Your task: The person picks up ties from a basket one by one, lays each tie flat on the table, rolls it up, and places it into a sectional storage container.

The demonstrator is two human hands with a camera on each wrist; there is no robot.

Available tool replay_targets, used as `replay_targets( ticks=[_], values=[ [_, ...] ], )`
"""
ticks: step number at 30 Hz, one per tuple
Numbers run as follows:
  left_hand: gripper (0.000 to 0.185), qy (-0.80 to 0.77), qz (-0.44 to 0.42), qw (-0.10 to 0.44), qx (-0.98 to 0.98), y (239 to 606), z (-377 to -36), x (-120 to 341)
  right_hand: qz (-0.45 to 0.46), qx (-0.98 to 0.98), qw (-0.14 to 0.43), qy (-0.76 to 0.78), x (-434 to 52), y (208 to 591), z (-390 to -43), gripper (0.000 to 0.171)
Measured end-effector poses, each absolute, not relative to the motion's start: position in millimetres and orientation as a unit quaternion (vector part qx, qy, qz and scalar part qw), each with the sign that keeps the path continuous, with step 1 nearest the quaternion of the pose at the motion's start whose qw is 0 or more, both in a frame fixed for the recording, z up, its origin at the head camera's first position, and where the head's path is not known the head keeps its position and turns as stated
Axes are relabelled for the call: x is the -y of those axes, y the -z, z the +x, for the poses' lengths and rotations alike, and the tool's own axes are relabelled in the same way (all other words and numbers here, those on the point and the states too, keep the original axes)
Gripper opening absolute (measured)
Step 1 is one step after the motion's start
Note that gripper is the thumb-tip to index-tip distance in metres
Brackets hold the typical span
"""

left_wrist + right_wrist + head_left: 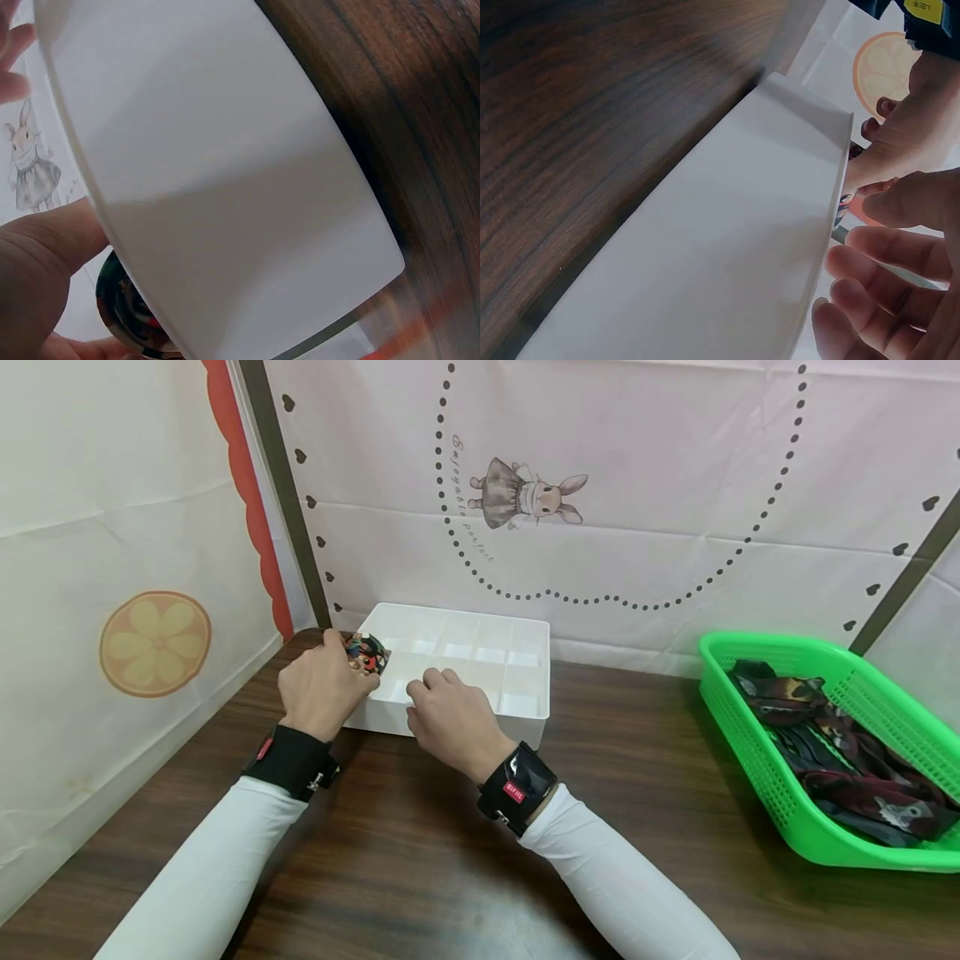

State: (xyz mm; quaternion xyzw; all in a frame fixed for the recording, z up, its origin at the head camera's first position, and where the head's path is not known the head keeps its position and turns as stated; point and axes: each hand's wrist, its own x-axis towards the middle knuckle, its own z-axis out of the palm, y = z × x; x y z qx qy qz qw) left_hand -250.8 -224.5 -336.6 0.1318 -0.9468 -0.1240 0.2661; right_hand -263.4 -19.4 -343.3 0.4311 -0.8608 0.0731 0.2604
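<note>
The left hand pinches a rolled patterned sock over the white divided box's near-left corner; the right hand rests loosely curled on the box's front edge.

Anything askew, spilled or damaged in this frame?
Nothing stands out. The white divided box sits flat on the table, the left hand holds a rolled patterned item over it, and the green basket keeps its contents inside.

My left hand pinches a small round patterned roll over the near-left corner compartment of the white divided box, which sits flat on the bench.
</note>
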Motion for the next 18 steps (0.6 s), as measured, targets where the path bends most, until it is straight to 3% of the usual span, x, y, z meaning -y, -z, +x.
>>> replay_targets(
  ticks=[18],
  values=[
    [0.059, 0.091, 0.118, 0.186, 0.971, 333.5, -252.5, 221.7, 0.451, 0.845, 0.272, -0.089, 20.9, 342.2, -258.9, 0.013]
  ],
)
